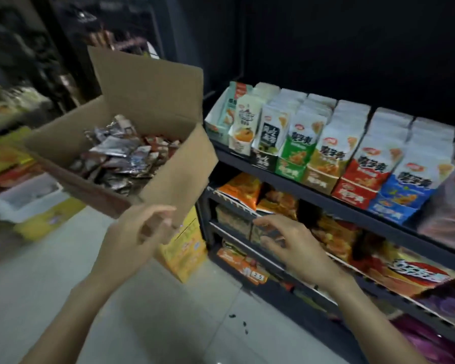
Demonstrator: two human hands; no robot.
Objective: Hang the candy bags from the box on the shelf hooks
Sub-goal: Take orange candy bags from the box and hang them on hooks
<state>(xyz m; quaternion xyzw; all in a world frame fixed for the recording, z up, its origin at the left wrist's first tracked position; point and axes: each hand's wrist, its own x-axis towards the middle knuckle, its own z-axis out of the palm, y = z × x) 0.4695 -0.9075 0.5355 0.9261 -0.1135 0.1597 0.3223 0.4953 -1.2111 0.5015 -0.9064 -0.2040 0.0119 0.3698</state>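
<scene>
the dark shelf unit [334, 206] fills the right side, running from near right to the far middle. its top tier carries a row of upright snack cartons [323, 151] in white, green, gold, red and blue; the lower tiers hold orange and red snack bags [279, 200], and a small price tag [257, 277] sits on a low rail. to the left of the shelf, an open cardboard box [174, 164] stands raised above the pale tiled floor [63, 285], one flap up at its far side. the candy bags [121, 158] lie heaped loose inside it, silvery and red-brown. under the box's near right corner stands a yellow carton [187, 253]. the left hand [139, 232] is below the box's near edge, fingers loosely curled and holding nothing. the right hand [292, 245] reaches toward the lower shelf, fingers spread and relaxed, empty; whether the fingertips touch the packets there is unclear through the blur.
</scene>
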